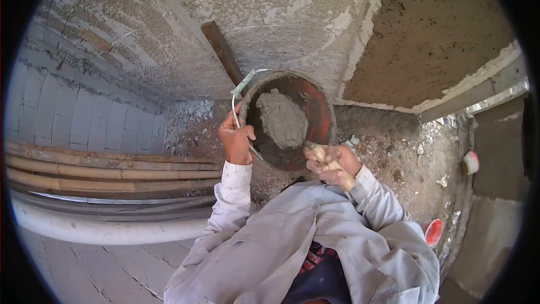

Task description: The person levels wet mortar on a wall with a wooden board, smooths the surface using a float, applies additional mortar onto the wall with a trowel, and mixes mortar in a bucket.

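A round bucket (330, 107) with a reddish inner wall stands in front of me, and a lump of grey mortar (281, 119) lies inside it. My left hand (236, 138) is closed on the bucket's left rim, beside the white wire handle (234, 107) with its pale green grip. At the lower right rim, my right hand (332, 164) is wrapped round a pale wooden tool handle (338, 172). The far end of that tool points into the bucket; its blade is mostly hidden by the mortar.
A wooden plank (222, 50) leans on the rough wall behind the bucket. Bamboo poles (112, 173) and a thick white pipe (112, 227) lie at left. Rubble covers the ground at right, with a small white-and-red container (469, 162) and a red one (433, 232).
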{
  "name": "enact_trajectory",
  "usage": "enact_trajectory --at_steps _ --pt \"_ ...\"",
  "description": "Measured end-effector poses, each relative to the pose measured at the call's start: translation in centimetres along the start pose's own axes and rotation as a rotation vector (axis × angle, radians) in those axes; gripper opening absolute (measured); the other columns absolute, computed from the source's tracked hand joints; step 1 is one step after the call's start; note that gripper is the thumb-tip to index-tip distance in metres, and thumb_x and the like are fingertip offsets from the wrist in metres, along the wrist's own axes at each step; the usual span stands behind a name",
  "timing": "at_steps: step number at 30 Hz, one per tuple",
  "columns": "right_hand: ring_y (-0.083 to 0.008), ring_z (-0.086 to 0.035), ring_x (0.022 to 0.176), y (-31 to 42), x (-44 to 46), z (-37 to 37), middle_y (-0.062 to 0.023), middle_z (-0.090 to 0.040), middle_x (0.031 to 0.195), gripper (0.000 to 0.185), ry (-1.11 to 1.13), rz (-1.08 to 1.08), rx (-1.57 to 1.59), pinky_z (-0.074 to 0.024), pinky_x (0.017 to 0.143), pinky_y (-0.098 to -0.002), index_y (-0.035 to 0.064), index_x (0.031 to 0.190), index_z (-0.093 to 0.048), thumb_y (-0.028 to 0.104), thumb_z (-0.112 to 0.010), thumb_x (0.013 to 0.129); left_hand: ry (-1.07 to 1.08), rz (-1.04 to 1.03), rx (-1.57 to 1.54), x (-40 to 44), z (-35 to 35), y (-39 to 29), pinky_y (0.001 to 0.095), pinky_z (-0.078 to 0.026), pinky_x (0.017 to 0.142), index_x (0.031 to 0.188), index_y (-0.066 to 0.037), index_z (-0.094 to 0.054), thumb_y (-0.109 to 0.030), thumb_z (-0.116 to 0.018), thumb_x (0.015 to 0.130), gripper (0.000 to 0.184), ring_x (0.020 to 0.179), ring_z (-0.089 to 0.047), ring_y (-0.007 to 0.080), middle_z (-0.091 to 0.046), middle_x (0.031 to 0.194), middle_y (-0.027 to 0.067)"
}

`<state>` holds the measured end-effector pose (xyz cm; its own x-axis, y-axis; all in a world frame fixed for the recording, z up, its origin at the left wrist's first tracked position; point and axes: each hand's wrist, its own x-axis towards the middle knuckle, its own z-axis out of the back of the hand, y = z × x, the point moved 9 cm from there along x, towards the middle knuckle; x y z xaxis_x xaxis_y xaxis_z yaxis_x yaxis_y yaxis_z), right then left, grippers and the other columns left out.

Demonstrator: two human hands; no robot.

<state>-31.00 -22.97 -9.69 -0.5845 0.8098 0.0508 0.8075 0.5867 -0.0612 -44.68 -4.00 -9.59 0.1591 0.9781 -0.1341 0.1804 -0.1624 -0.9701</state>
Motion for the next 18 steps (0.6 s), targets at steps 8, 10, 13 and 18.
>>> enact_trajectory --at_steps 8,10,13,18 --pt "-0.0107 -0.041 0.045 8.3 -6.0 -14.1 -0.0076 -0.042 0.082 0.028 0.166 0.662 -0.370 -0.0383 0.031 -0.0250 0.0051 0.103 -0.041 0.009 -0.052 0.077 -0.045 -0.150 0.022 1.6 1.0 1.8 0.0229 -0.041 0.047 0.123 0.010 -0.059 0.016 -0.046 0.053 0.071 0.074 -0.061 0.0165 -0.068 0.097 0.0106" --pt "-0.0132 -0.046 0.051 11.1 -8.8 -19.0 -0.0075 -0.044 0.084 0.027 0.157 0.954 -0.567 -0.0450 0.043 -0.0303 0.0076 0.104 -0.042 0.008 -0.054 0.081 -0.116 -0.181 0.071 3.2 2.7 4.0 0.0240 -0.036 0.041 0.123 0.009 -0.059 0.015 -0.043 0.062 0.064 0.055 -0.052 0.0129 -0.059 0.077 0.0049" --pt "-0.0170 -0.051 0.061 14.5 -13.9 -27.2 -0.0086 -0.047 0.089 0.028 0.135 1.455 -0.829 -0.0492 0.057 -0.0358 0.0098 0.107 -0.041 0.004 -0.056 0.084 -0.167 -0.165 0.156 3.9 3.7 4.7 0.0247 -0.032 0.037 0.128 0.010 -0.054 0.008 -0.044 0.071 0.058 0.042 -0.041 0.0086 -0.058 0.070 0.0072" --pt "-0.0182 -0.059 0.073 20.2 -22.6 -39.1 -0.0080 -0.047 0.094 0.027 0.038 2.329 -1.191 -0.0568 0.067 -0.0387 0.0066 0.107 -0.032 -0.004 -0.052 0.091 -0.460 -0.100 0.403 4.5 8.1 6.9 0.0413 -0.043 0.052 0.079 -0.001 -0.063 -0.008 -0.058 0.068 0.014 0.056 -0.051 0.0247 -0.060 0.067 0.0086"
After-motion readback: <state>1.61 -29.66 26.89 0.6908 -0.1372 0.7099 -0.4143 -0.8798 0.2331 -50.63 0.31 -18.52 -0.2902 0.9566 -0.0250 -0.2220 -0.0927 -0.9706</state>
